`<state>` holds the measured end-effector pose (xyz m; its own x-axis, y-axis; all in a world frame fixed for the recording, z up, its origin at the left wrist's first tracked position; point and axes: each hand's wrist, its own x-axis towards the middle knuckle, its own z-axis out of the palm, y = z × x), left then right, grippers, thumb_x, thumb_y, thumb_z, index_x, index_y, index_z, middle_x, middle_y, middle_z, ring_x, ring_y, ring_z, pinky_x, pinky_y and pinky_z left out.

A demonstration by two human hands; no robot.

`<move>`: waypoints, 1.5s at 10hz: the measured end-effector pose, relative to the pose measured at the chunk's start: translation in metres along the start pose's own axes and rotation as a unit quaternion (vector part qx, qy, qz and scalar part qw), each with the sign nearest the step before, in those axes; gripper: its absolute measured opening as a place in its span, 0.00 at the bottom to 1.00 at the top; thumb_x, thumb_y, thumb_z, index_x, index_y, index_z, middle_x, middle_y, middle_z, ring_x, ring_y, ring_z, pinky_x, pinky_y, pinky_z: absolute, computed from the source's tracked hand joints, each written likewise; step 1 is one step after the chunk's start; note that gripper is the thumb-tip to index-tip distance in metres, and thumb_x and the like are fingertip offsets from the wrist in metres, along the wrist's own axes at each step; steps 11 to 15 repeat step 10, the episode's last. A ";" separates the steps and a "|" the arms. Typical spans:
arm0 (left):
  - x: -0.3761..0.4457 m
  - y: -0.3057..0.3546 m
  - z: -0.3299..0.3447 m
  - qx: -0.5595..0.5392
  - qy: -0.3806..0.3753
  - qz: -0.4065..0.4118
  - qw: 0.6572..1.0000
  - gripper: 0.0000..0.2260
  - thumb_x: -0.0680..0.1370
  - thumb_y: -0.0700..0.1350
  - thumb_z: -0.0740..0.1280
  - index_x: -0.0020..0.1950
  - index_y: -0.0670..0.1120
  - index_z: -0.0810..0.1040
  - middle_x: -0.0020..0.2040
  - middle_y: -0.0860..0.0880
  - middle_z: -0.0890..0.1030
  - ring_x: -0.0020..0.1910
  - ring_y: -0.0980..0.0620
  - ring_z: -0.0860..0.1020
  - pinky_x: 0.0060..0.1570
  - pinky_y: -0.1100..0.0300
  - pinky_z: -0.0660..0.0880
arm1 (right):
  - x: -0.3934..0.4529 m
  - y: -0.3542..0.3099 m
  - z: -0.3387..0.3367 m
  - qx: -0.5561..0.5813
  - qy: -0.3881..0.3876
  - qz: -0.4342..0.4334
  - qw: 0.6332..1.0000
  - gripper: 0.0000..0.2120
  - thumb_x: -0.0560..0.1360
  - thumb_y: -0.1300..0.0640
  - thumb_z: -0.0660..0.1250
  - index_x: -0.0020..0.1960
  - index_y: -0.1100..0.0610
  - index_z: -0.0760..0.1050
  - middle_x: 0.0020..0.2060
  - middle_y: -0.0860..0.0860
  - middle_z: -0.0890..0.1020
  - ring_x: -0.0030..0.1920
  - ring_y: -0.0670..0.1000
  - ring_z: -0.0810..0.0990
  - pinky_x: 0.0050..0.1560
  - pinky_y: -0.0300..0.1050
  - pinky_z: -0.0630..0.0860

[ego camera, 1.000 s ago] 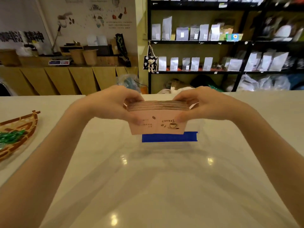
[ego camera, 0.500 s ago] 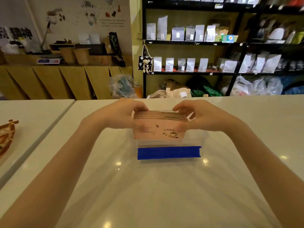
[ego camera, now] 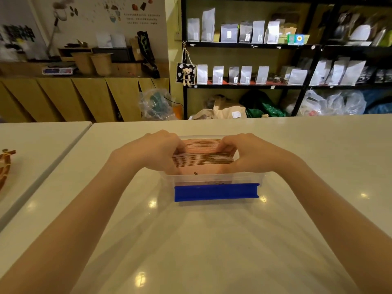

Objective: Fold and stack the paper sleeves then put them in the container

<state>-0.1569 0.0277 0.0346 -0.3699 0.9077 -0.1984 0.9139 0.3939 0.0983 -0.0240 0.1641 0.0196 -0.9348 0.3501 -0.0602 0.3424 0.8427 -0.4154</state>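
Pink paper sleeves [ego camera: 203, 161] sat clamped between your left hand [ego camera: 157, 152] and right hand [ego camera: 252, 153], inside the clear container [ego camera: 244, 177] near the table's [ego camera: 212, 240] far edge.

Brightness: even, warm indoor light, moderately bright.
Source: overhead lamps, mirrored as small white glare spots on the glossy counter [ego camera: 212, 240].
Shadows: soft and faint beneath the forearms.
Blur: far shelves [ego camera: 275, 45] and wall poster [ego camera: 118, 15] slightly smeared; the near counter is sharper.
Distortion: wide-angle bending stretches the frame edges.
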 end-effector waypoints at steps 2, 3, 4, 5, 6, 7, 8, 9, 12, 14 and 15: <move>-0.001 0.001 -0.001 -0.006 0.006 -0.009 1.000 0.23 0.69 0.48 0.70 0.62 0.49 0.71 0.59 0.48 0.78 0.54 0.50 0.75 0.57 0.56 0.73 | 0.003 0.000 0.002 -0.025 0.006 0.002 1.000 0.23 0.68 0.51 0.70 0.61 0.53 0.71 0.60 0.51 0.75 0.49 0.46 0.71 0.50 0.39 0.69; -0.003 0.002 -0.003 -0.015 0.027 -0.012 0.999 0.24 0.68 0.47 0.71 0.62 0.48 0.71 0.59 0.48 0.77 0.55 0.50 0.75 0.54 0.58 0.72 | 0.003 0.000 -0.001 -0.021 0.005 0.007 1.000 0.25 0.68 0.49 0.70 0.62 0.52 0.70 0.60 0.50 0.75 0.49 0.46 0.71 0.49 0.38 0.69; -0.006 0.002 -0.005 0.001 0.048 -0.022 0.999 0.24 0.67 0.47 0.72 0.62 0.49 0.72 0.59 0.48 0.76 0.55 0.50 0.75 0.53 0.58 0.72 | 0.001 0.000 -0.004 -0.014 0.005 0.012 1.000 0.25 0.67 0.48 0.70 0.62 0.52 0.70 0.59 0.50 0.75 0.49 0.46 0.71 0.49 0.39 0.69; -0.005 0.000 -0.004 0.023 0.052 -0.030 0.998 0.23 0.67 0.48 0.72 0.61 0.49 0.72 0.58 0.48 0.76 0.54 0.50 0.74 0.52 0.58 0.72 | 0.001 0.001 -0.005 -0.020 0.012 0.018 1.000 0.25 0.67 0.50 0.70 0.62 0.52 0.70 0.59 0.51 0.75 0.50 0.47 0.72 0.49 0.39 0.70; -0.005 0.000 -0.003 0.048 0.051 -0.039 0.997 0.22 0.68 0.49 0.71 0.60 0.49 0.73 0.58 0.49 0.76 0.54 0.50 0.73 0.49 0.60 0.70 | -0.001 0.001 -0.005 -0.021 0.005 0.024 0.999 0.25 0.68 0.51 0.71 0.62 0.53 0.70 0.59 0.51 0.75 0.49 0.47 0.73 0.49 0.39 0.71; -0.003 0.000 -0.002 0.057 0.054 -0.045 0.996 0.21 0.68 0.49 0.71 0.59 0.49 0.74 0.57 0.49 0.77 0.54 0.50 0.73 0.49 0.59 0.69 | 0.000 0.001 -0.004 -0.013 0.009 0.022 1.000 0.24 0.68 0.52 0.70 0.62 0.54 0.70 0.59 0.51 0.76 0.49 0.47 0.74 0.48 0.38 0.71; -0.003 -0.002 -0.003 0.056 0.044 -0.043 0.997 0.21 0.68 0.49 0.71 0.60 0.49 0.73 0.57 0.49 0.76 0.55 0.49 0.72 0.51 0.59 0.69 | -0.001 0.000 -0.006 0.009 -0.001 0.030 0.999 0.23 0.68 0.51 0.70 0.61 0.53 0.71 0.57 0.51 0.76 0.49 0.47 0.74 0.49 0.39 0.71; -0.004 -0.004 -0.005 0.029 0.044 -0.035 0.998 0.22 0.68 0.49 0.71 0.61 0.49 0.73 0.59 0.49 0.75 0.55 0.50 0.72 0.53 0.59 0.68 | -0.001 0.002 -0.010 0.019 0.009 0.035 0.999 0.21 0.69 0.49 0.68 0.60 0.53 0.72 0.52 0.48 0.76 0.48 0.47 0.74 0.46 0.37 0.70; -0.008 -0.004 -0.008 -0.018 0.046 -0.025 0.998 0.19 0.70 0.47 0.68 0.61 0.49 0.73 0.61 0.50 0.75 0.53 0.53 0.70 0.51 0.61 0.66 | -0.007 0.003 -0.015 0.047 0.042 0.031 0.998 0.17 0.70 0.50 0.66 0.58 0.52 0.73 0.49 0.46 0.76 0.49 0.47 0.75 0.41 0.32 0.70; -0.008 -0.004 -0.008 -0.018 0.046 -0.025 0.998 0.19 0.70 0.47 0.68 0.61 0.49 0.73 0.61 0.50 0.75 0.53 0.53 0.70 0.51 0.61 0.66 | -0.007 0.003 -0.015 0.047 0.042 0.031 0.998 0.17 0.70 0.50 0.66 0.58 0.52 0.73 0.49 0.46 0.76 0.49 0.47 0.75 0.41 0.32 0.70; -0.008 -0.004 -0.008 -0.018 0.046 -0.025 0.998 0.19 0.70 0.47 0.68 0.61 0.49 0.73 0.61 0.50 0.75 0.53 0.53 0.70 0.51 0.61 0.66 | -0.007 0.003 -0.015 0.047 0.042 0.031 0.998 0.17 0.70 0.50 0.66 0.58 0.52 0.73 0.49 0.46 0.76 0.49 0.47 0.75 0.41 0.32 0.70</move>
